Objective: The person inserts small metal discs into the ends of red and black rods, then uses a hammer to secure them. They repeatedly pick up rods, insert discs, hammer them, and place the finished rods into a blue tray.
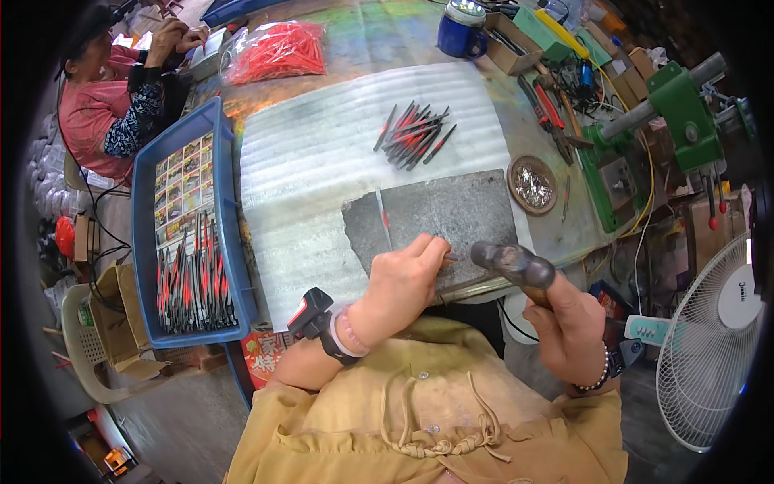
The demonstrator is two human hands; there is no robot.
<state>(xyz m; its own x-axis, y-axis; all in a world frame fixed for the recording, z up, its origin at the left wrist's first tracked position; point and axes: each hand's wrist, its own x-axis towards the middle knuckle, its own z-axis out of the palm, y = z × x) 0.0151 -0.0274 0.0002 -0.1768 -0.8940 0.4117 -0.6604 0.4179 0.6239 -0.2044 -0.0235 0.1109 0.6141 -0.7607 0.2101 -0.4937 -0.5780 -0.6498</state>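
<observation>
My left hand (405,280) pinches a small thin piece against the near edge of a dark grey stone slab (451,214). What exactly is between the fingers is too small to tell. My right hand (568,323) grips the wooden handle of a hammer, whose worn metal head (508,262) hovers just right of my left fingertips. One thin red-and-dark rod (384,216) lies across the slab. A loose pile of similar red-and-black rods (414,131) lies on the white corrugated mat (322,145) beyond it.
A blue tray (145,202) at the left holds many red-and-black rods and printed sheets. A round dish (532,184), pliers (552,109), a blue mug (461,31) and a green bench machine (685,105) stand at the right. Another person (105,97) sits far left. A white fan (713,347) stands at right.
</observation>
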